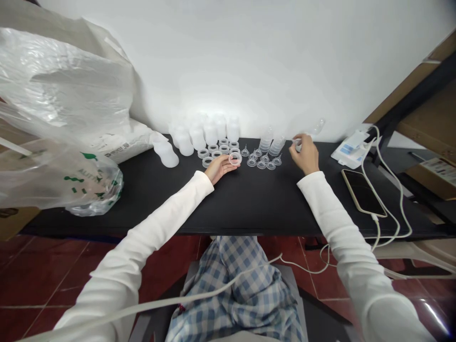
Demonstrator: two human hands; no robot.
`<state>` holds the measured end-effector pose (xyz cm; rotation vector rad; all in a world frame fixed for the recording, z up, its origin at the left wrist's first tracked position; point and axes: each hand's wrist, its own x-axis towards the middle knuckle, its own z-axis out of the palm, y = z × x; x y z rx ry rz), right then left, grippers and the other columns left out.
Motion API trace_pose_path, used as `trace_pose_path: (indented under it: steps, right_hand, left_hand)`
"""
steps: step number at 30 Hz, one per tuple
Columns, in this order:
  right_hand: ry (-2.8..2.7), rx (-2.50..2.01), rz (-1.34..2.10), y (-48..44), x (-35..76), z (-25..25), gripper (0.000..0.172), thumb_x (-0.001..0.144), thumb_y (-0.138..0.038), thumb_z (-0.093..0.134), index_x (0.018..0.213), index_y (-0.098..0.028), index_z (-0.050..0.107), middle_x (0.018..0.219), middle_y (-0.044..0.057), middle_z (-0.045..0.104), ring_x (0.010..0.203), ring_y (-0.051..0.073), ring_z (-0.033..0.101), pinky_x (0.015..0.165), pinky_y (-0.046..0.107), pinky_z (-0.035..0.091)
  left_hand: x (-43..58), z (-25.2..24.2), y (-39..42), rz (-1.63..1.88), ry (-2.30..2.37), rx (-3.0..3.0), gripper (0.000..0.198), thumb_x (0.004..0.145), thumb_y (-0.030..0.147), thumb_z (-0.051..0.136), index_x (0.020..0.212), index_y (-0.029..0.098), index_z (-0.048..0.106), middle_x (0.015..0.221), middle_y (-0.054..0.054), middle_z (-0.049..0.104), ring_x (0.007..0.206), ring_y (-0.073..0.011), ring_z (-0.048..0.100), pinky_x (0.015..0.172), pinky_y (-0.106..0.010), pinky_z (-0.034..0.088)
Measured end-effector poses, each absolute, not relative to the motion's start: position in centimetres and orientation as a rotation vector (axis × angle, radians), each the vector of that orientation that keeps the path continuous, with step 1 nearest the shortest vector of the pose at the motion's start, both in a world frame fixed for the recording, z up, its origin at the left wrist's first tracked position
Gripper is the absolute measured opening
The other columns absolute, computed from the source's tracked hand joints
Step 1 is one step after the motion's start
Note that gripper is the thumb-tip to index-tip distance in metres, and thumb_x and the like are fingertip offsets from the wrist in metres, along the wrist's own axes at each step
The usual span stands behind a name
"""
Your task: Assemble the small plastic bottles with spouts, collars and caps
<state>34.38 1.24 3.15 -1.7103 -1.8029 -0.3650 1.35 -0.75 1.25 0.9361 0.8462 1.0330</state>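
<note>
I've got the left hand (220, 169) low over the black tabletop (171, 204), fingers stretched out flat and close together, the fingertips on a clear silicone ring (235, 159). The ring stands tilted at those fingertips, and it looks gripped, though the fingers hide the exact contact. That forearm runs in long and low from the bottom left in a white sleeve (160, 223).

Over to the right hand (304, 154): it's raised on its wrist, fingers curled in, thumb and forefinger pinching a clear bottle-shaped piece (313, 129) that tilts up and away toward the white wall (249, 61). I can't tell exactly where the fingertips meet it.

Between the hands sit small clear teats (260, 161), scattered on the tabletop just beside two stacks of clear ribbed cups (271, 145). Left of those I see more silicone rings (215, 151) in loose rows, right beside the left fingertips, and behind them a row of frosted bottles (203, 133) against the wall, with one lying on its side (166, 154). Far right, a phone (363, 192) lies on the tabletop with its white cable (388, 190) attached, and a plastic bag (60, 95) bulges in on the left.
</note>
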Motion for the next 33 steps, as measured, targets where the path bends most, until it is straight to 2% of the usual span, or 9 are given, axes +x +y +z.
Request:
trace_pose_path:
  steps: [3,7,12,17,21,27,33]
  right_hand:
    - [-1.688,-1.57,-0.387,0.6,33.5,3.6,0.034,0.094,-0.026,0.038,0.12,-0.015,0.057,0.11,0.016,0.059,0.097,0.027,0.061,0.091,0.044,0.051]
    - [-1.803,-1.399,-0.319,0.1,31.1,2.8,0.033,0.095,-0.034,0.042,0.115,-0.018,0.063,0.103,0.014,0.058,0.098,0.029,0.062,0.09,0.046,0.053]
    - [-2.035,-1.181,-0.169,-0.4,27.0,1.3,0.036,0.099,-0.042,0.043,0.115,-0.024,0.069,0.096,0.012,0.058,0.087,0.025,0.06,0.084,0.043,0.054]
    - [-2.264,-0.959,-0.063,-1.2,24.0,0.6,0.033,0.103,-0.035,0.041,0.115,-0.031,0.072,0.098,0.006,0.056,0.085,0.018,0.054,0.079,0.033,0.052]
    - [-2.184,-0.782,-0.002,-1.3,22.4,0.1,0.034,0.105,-0.029,0.038,0.112,-0.029,0.071,0.093,0.004,0.052,0.082,0.016,0.053,0.077,0.029,0.051]
    - [-2.075,-0.819,0.082,-0.9,21.4,-0.3,0.03,0.106,-0.033,0.042,0.114,-0.027,0.07,0.092,0.004,0.059,0.084,0.016,0.059,0.079,0.029,0.051]
    - [-2.056,-0.892,0.092,-0.6,21.5,-0.3,0.028,0.105,-0.038,0.047,0.109,-0.025,0.072,0.085,0.003,0.065,0.076,0.018,0.057,0.075,0.032,0.045]
  left_hand:
    - [1.3,1.2,-0.7,1.044,0.853,0.912,0.018,0.092,0.026,0.051,0.091,0.015,0.065,0.104,-0.014,0.078,0.104,-0.0234,0.074,0.11,-0.042,0.052]
    - [1.3,1.1,-0.6,1.048,0.853,0.9,0.021,0.093,0.029,0.051,0.095,0.015,0.066,0.103,-0.014,0.078,0.105,-0.0234,0.074,0.111,-0.042,0.051]
    - [1.4,0.7,-0.4,1.059,0.855,0.936,0.023,0.092,0.032,0.054,0.099,0.014,0.066,0.106,-0.016,0.077,0.108,-0.0255,0.073,0.11,-0.045,0.052]
    - [1.6,0.8,-0.5,1.077,0.82,0.874,0.018,0.092,0.028,0.057,0.096,0.013,0.065,0.092,-0.012,0.078,0.095,-0.0217,0.076,0.108,-0.041,0.052]
    - [1.7,1.0,-0.8,1.104,0.788,0.868,0.013,0.089,0.028,0.065,0.092,0.016,0.061,0.087,-0.007,0.077,0.086,-0.0178,0.075,0.104,-0.039,0.054]
    - [1.9,0.4,-0.8,1.111,0.756,0.975,0.023,0.085,0.032,0.074,0.099,0.019,0.062,0.09,-0.001,0.075,0.089,-0.0151,0.074,0.104,-0.041,0.054]
    - [2.3,-0.1,-0.9,1.103,0.717,1.103,0.032,0.083,0.04,0.077,0.105,0.021,0.063,0.095,-0.002,0.075,0.097,-0.0172,0.074,0.104,-0.043,0.054]
